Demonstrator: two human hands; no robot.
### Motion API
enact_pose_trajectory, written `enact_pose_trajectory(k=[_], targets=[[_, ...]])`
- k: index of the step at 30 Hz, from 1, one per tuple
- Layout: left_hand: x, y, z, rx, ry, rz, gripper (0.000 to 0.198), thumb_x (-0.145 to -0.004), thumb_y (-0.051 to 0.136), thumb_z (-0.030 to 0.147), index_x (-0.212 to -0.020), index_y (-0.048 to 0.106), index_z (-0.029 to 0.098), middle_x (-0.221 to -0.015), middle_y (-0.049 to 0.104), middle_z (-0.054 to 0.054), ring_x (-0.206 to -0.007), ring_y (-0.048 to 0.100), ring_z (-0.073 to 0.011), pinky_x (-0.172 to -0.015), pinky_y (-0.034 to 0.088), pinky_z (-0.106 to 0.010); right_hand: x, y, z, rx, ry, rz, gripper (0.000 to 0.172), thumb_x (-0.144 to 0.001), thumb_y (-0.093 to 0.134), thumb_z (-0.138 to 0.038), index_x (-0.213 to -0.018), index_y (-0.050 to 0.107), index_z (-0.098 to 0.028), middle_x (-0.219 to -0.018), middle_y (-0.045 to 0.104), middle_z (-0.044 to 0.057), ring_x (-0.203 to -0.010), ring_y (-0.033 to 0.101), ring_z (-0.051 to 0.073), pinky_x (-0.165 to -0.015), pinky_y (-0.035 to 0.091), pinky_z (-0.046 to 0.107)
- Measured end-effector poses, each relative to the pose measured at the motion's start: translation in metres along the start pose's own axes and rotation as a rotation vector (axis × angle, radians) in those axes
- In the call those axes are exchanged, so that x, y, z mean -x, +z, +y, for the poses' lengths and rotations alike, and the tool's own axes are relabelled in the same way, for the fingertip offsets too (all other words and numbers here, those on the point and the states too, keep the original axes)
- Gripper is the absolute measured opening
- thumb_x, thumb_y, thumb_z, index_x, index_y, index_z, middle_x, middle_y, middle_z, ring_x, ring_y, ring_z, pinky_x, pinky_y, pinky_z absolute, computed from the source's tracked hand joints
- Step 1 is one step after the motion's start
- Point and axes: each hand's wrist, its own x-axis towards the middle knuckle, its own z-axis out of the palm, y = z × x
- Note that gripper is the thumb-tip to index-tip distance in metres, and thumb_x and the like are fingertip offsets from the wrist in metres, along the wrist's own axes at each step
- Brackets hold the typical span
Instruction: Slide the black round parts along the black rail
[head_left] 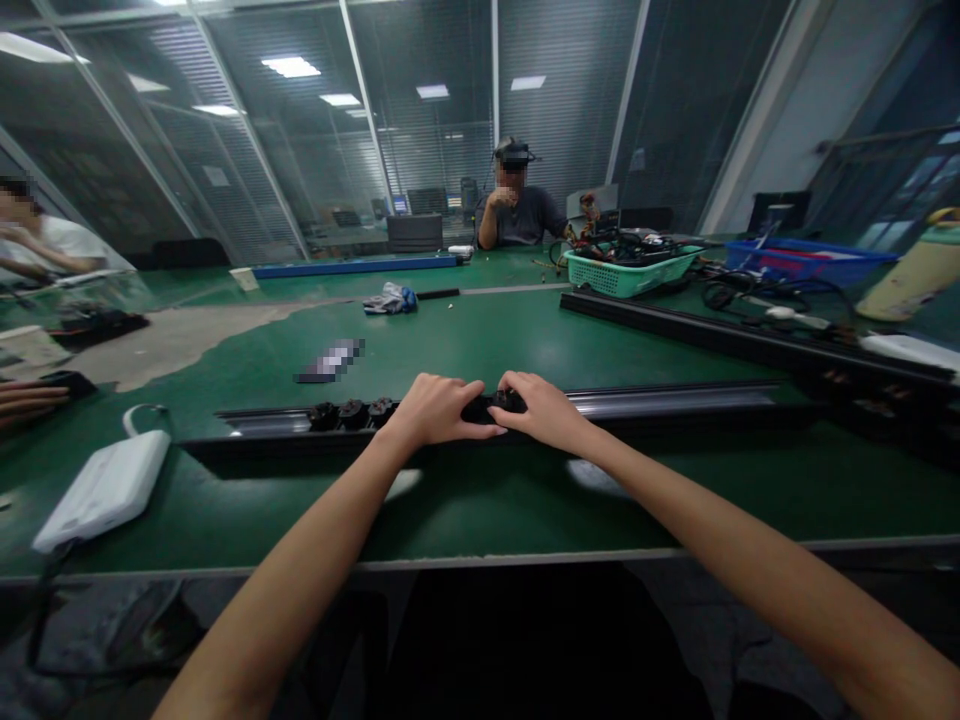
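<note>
The left hand [442, 410] and right hand [544, 410] curve close together around a black part [511, 401] in the black rail [675, 404] on the green surface [480, 345]; whether either grips it, I cannot tell. Three dark fittings [352, 413] sit leftward.

Glass partitions [555, 130], a green worktable [480, 345] and a basket [604, 275] of cables [645, 246] show an office-like workshop.

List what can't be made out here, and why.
Head view: black part, mostly covered by the left hand and right hand.
Head view: middle of the black rail, hidden behind both hands.
Head view: co-worker's hand, cut off by the left edge.
Head view: flat item, surface pixelated.
</note>
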Motion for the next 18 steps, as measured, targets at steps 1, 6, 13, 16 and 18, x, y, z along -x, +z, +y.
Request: enact_pose_trajectory(k=[1,6,13,16,18], targets=[[0.0,-0.0004,0.0001,-0.002,0.002,0.0,0.067,-0.082,0.033,0.079,-0.095,0.061,0.02,-0.082,0.072,-0.009,-0.074,0.068,-0.0253,-0.055,0.025,-0.029,0.0001,-0.0002,-0.0012,-0.002,0.011,-0.008,0.023,-0.085,0.055,-0.045,-0.091,0.05,-0.024,-0.093,0.061,0.005,-0.087,0.055,0.022,-0.074,0.04,0.034],[0.0006,-0.0029,0.0005,0.0,-0.002,-0.004,0.068,-0.082,0.032,0.08,-0.093,0.061,0.02,-0.083,0.072,-0.009,-0.073,0.067,-0.0246,-0.055,0.025,-0.028,0.001,0.0007,-0.0055,0.023,0.01,0.015,0.022,-0.085,0.054,-0.046,-0.088,0.046,-0.025,-0.089,0.062,0.003,-0.081,0.057,0.021,-0.069,0.037,0.032],[0.0023,-0.0034,0.0006,-0.006,-0.01,-0.001,0.071,-0.08,0.03,0.082,-0.094,0.061,0.02,-0.083,0.071,-0.009,-0.072,0.067,-0.0231,-0.054,0.022,-0.028,0.0011,-0.0017,-0.0045,0.001,0.027,-0.008,0.02,-0.084,0.054,-0.043,-0.087,0.047,-0.024,-0.086,0.061,0.002,-0.077,0.056,0.019,-0.067,0.036,0.03],[0.0029,-0.0027,0.0007,-0.015,-0.011,0.001,0.072,-0.08,0.029,0.082,-0.094,0.06,0.02,-0.083,0.072,-0.009,-0.074,0.067,-0.0237,-0.054,0.022,-0.028,0.0011,-0.0016,-0.0019,-0.025,0.032,-0.016,0.021,-0.083,0.055,-0.043,-0.089,0.048,-0.023,-0.086,0.061,0.002,-0.077,0.056,0.018,-0.068,0.037,0.029],[0.0028,-0.0022,0.0007,-0.021,-0.011,0.0,0.072,-0.08,0.028,0.083,-0.094,0.06,0.02,-0.084,0.072,-0.009,-0.074,0.068,-0.0242,-0.054,0.022,-0.028,0.0011,-0.0014,-0.0008,-0.039,0.037,-0.019,0.022,-0.083,0.056,-0.043,-0.089,0.049,-0.023,-0.086,0.061,0.002,-0.077,0.056,0.018,-0.069,0.037,0.029]])
